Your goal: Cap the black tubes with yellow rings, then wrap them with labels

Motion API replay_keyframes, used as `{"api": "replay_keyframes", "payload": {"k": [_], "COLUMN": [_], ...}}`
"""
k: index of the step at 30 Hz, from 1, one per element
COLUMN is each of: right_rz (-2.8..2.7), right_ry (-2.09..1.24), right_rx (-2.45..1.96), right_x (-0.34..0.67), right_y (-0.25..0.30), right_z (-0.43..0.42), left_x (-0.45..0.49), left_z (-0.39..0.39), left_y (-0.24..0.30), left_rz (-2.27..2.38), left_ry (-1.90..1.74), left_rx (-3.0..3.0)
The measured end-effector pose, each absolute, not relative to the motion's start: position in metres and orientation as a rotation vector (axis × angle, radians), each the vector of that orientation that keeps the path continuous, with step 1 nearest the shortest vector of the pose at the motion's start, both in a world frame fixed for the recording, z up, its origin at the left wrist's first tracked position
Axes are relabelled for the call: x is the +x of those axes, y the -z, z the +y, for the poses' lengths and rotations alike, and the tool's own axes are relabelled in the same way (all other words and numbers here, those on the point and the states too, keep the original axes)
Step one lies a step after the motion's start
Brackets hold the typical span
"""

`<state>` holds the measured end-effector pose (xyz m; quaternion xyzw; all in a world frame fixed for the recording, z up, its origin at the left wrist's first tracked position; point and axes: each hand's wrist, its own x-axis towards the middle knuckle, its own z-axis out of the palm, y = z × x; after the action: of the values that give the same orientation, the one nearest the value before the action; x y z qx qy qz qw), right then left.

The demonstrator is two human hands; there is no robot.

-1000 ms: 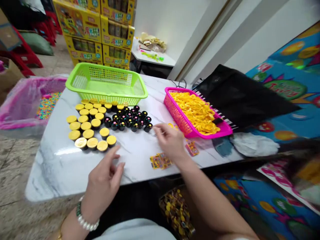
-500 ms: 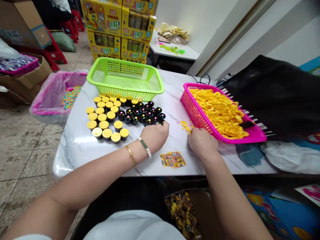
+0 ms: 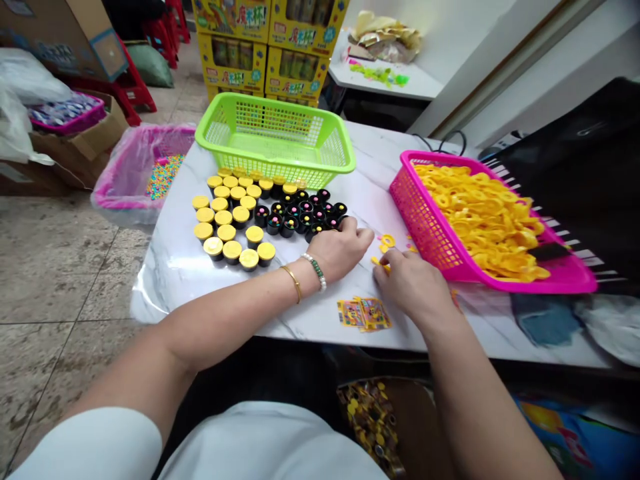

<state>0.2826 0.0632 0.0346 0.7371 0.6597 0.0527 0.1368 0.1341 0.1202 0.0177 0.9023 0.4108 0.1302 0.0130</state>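
Note:
On the white marble table (image 3: 165,280) stand several small black cups: capped ones with yellow lids (image 3: 227,223) at the left, uncapped ones (image 3: 300,210) with coloured candy inside at the right. My left hand (image 3: 343,247) curls around the nearest uncapped black cup at the group's right end. My right hand (image 3: 410,283) pinches a yellow lid (image 3: 381,265) on the table. A few loose yellow lids (image 3: 387,240) lie between my hands and the pink basket (image 3: 425,233), which is full of yellow lids.
A green basket (image 3: 275,137) sits behind the cups. Small printed stickers (image 3: 365,313) lie near the front edge. A pink-lined bin (image 3: 130,180) of coloured candy stands left of the table. A black bag (image 3: 575,153) lies at the right; yellow cartons (image 3: 270,47) are stacked behind.
My left hand has come from the table's front edge to the uncapped cups. My right hand has shifted right to the loose lids. The camera view has swung leftward.

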Motion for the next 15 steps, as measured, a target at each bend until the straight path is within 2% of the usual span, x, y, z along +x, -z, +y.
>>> {"api": "replay_keyframes", "payload": {"k": [5, 7, 8, 10, 12, 13, 15], "right_rz": [1.865, 1.969, 2.077, 2.271, 2.254, 2.194, 2.125], "right_ry": [-0.188, 0.034, 0.276, 1.029, 1.793, 2.034, 2.243], "right_rx": [2.285, 2.483, 2.586, 2.659, 2.492, 2.373, 2.195], "right_x": [0.289, 0.292, 0.291, 0.284, 0.268, 0.259, 0.241], "right_y": [-0.033, -0.035, -0.037, -0.042, -0.049, -0.052, -0.055], "right_z": [0.073, 0.071, 0.068, 0.060, 0.051, 0.047, 0.044], "left_x": [0.128, 0.112, 0.101, 0.074, 0.048, 0.038, 0.026], "left_z": [0.110, 0.094, 0.084, 0.064, 0.048, 0.042, 0.036], "left_y": [-0.024, -0.032, -0.036, -0.040, -0.038, -0.035, -0.027], "left_rz": [1.242, 1.293, 1.319, 1.328, 1.347, 1.355, 1.376], "left_ry": [-0.471, -0.469, -0.455, -0.437, -0.437, -0.472, -0.547], "left_rx": [2.749, 2.643, 2.577, 2.466, 2.360, 2.301, 2.194]}}
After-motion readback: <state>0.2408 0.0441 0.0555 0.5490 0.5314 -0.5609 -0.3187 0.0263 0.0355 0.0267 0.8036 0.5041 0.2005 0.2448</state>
